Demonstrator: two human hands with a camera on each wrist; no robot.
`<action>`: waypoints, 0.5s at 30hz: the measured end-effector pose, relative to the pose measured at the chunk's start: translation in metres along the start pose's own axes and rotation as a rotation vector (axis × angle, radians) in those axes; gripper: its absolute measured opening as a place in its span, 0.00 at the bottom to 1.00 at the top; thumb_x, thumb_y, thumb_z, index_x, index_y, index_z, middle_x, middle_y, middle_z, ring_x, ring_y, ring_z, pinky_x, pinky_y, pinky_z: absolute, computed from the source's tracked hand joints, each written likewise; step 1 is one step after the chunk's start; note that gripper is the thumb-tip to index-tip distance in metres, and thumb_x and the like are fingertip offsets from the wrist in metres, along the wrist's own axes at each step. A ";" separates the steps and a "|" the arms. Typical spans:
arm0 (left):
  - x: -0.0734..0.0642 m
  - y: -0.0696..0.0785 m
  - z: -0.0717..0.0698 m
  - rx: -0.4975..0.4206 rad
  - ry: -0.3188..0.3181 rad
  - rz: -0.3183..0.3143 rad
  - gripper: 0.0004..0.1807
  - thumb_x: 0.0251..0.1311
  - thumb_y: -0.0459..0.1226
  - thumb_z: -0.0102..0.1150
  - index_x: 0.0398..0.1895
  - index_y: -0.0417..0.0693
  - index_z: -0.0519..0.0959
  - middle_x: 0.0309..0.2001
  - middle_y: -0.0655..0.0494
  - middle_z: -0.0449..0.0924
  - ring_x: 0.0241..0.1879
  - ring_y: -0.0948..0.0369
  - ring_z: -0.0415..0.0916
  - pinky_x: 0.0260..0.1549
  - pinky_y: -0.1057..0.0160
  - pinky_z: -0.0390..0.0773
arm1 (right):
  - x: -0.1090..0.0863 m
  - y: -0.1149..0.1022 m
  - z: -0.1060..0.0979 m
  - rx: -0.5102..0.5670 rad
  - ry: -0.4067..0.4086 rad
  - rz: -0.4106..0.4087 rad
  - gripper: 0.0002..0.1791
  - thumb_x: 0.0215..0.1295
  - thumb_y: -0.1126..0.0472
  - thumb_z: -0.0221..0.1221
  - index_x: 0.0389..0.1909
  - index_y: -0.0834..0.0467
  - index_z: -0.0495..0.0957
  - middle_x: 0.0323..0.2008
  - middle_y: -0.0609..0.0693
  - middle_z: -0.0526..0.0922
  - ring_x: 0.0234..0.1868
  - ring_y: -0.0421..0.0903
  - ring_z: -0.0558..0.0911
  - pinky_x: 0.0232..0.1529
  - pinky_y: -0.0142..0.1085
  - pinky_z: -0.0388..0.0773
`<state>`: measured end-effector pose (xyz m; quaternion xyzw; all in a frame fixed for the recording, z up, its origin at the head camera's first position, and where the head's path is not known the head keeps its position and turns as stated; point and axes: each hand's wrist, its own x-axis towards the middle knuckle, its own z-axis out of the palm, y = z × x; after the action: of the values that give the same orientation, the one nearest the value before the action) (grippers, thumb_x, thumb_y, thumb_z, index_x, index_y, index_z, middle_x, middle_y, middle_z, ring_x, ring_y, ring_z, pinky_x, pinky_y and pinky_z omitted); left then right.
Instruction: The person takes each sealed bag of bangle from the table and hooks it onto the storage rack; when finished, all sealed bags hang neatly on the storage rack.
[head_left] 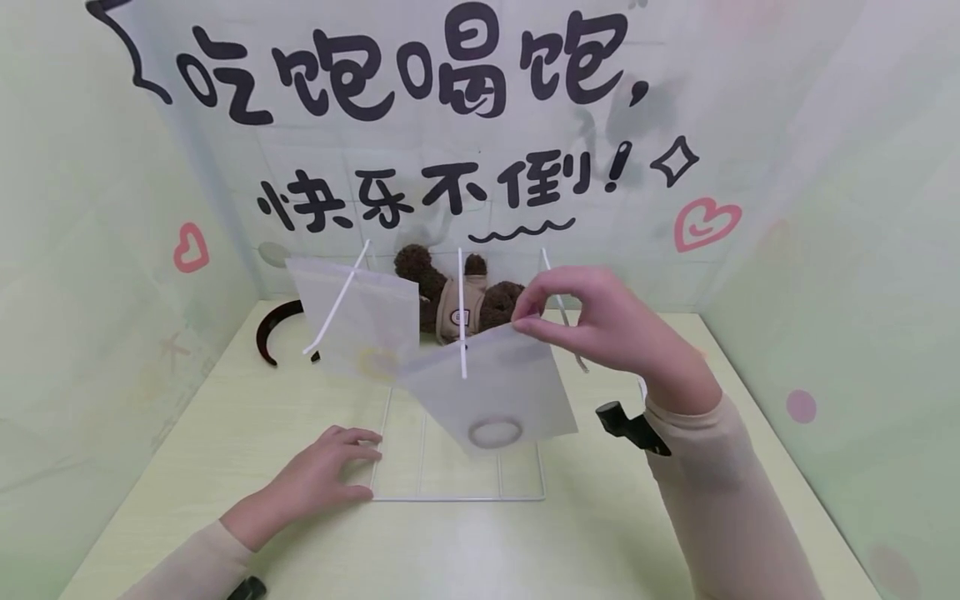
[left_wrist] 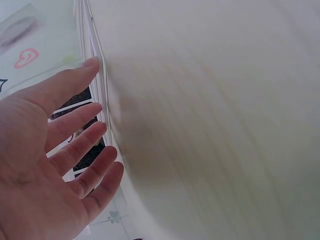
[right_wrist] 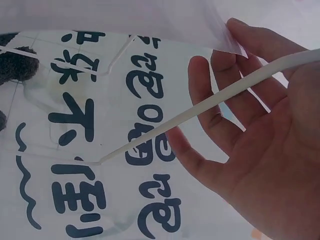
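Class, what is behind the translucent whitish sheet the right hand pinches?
Above its top edge: a brown plush toy in a beige garment; below: a white wire frame. What the sheet covers cannot be made out.

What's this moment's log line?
right hand: pinches rectangular translucent plastic sheet; left hand: touches white wire rack; second translucent sheet: at rack's left prong; brown plush toy: behind rack

Head view looks forward-down, wrist views closer, right sharing the lettering (head_left: 456, 197).
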<state>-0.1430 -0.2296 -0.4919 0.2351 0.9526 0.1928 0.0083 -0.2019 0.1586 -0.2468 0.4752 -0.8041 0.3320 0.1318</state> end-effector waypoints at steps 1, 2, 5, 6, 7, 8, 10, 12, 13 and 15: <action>0.000 0.000 0.000 -0.001 0.002 0.005 0.27 0.47 0.45 0.80 0.53 0.51 0.87 0.65 0.57 0.80 0.61 0.52 0.74 0.57 0.46 0.82 | 0.001 0.003 0.000 -0.004 -0.001 0.018 0.06 0.63 0.65 0.71 0.37 0.52 0.87 0.33 0.39 0.86 0.37 0.35 0.82 0.43 0.28 0.79; 0.000 0.000 0.000 -0.005 0.002 0.004 0.27 0.47 0.46 0.80 0.54 0.51 0.87 0.65 0.57 0.80 0.61 0.52 0.74 0.58 0.46 0.82 | 0.003 0.006 0.000 -0.009 0.001 0.030 0.06 0.63 0.65 0.71 0.37 0.52 0.87 0.33 0.39 0.86 0.37 0.35 0.82 0.43 0.28 0.80; 0.000 0.000 0.001 -0.013 0.002 0.004 0.27 0.47 0.46 0.80 0.54 0.51 0.87 0.65 0.57 0.79 0.61 0.52 0.74 0.58 0.46 0.82 | 0.006 0.014 0.001 -0.012 0.017 0.055 0.05 0.63 0.65 0.71 0.37 0.52 0.87 0.33 0.40 0.87 0.38 0.36 0.82 0.44 0.28 0.81; 0.000 0.001 0.001 -0.015 0.004 0.008 0.27 0.47 0.46 0.80 0.54 0.51 0.87 0.65 0.57 0.80 0.61 0.51 0.74 0.58 0.45 0.82 | 0.007 0.017 0.002 -0.011 0.024 0.060 0.05 0.64 0.65 0.70 0.37 0.53 0.87 0.33 0.40 0.87 0.38 0.36 0.82 0.45 0.28 0.81; 0.000 0.001 0.001 -0.020 0.002 0.007 0.27 0.47 0.46 0.80 0.54 0.51 0.87 0.65 0.57 0.80 0.61 0.51 0.74 0.58 0.45 0.82 | 0.008 0.020 0.002 -0.011 0.031 0.064 0.05 0.64 0.65 0.70 0.37 0.53 0.87 0.33 0.41 0.87 0.39 0.36 0.82 0.45 0.29 0.81; 0.001 0.001 0.001 -0.022 -0.001 0.001 0.27 0.47 0.46 0.80 0.54 0.51 0.87 0.65 0.57 0.79 0.61 0.52 0.74 0.58 0.46 0.81 | 0.009 0.023 0.003 -0.010 0.038 0.067 0.05 0.64 0.66 0.70 0.37 0.53 0.87 0.33 0.41 0.87 0.39 0.36 0.82 0.45 0.29 0.81; 0.001 0.001 0.002 -0.019 0.000 0.004 0.27 0.47 0.45 0.80 0.54 0.51 0.87 0.65 0.57 0.80 0.61 0.51 0.74 0.58 0.46 0.81 | 0.011 0.029 0.004 -0.008 0.055 0.071 0.04 0.64 0.66 0.70 0.37 0.54 0.87 0.33 0.42 0.87 0.39 0.37 0.82 0.46 0.29 0.81; 0.001 0.001 0.002 -0.017 0.004 0.003 0.27 0.47 0.45 0.80 0.53 0.51 0.87 0.65 0.57 0.80 0.61 0.51 0.74 0.58 0.46 0.82 | 0.014 0.035 0.005 -0.004 0.069 0.075 0.03 0.64 0.66 0.69 0.37 0.55 0.87 0.33 0.43 0.87 0.39 0.37 0.82 0.45 0.29 0.81; 0.000 0.001 0.002 -0.019 0.003 -0.004 0.27 0.47 0.45 0.80 0.53 0.51 0.87 0.65 0.57 0.80 0.61 0.52 0.74 0.58 0.47 0.82 | 0.015 0.038 0.006 -0.001 0.074 0.078 0.03 0.65 0.66 0.69 0.37 0.56 0.87 0.33 0.43 0.87 0.39 0.38 0.82 0.45 0.29 0.81; 0.000 0.001 0.002 -0.017 0.007 -0.001 0.27 0.46 0.45 0.80 0.53 0.51 0.87 0.64 0.57 0.80 0.60 0.52 0.75 0.56 0.47 0.82 | 0.018 0.044 0.007 0.010 0.083 0.086 0.02 0.65 0.66 0.69 0.37 0.56 0.88 0.33 0.44 0.88 0.38 0.38 0.82 0.43 0.29 0.80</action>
<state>-0.1422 -0.2281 -0.4930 0.2337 0.9511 0.2018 0.0073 -0.2473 0.1565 -0.2603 0.4268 -0.8159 0.3608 0.1483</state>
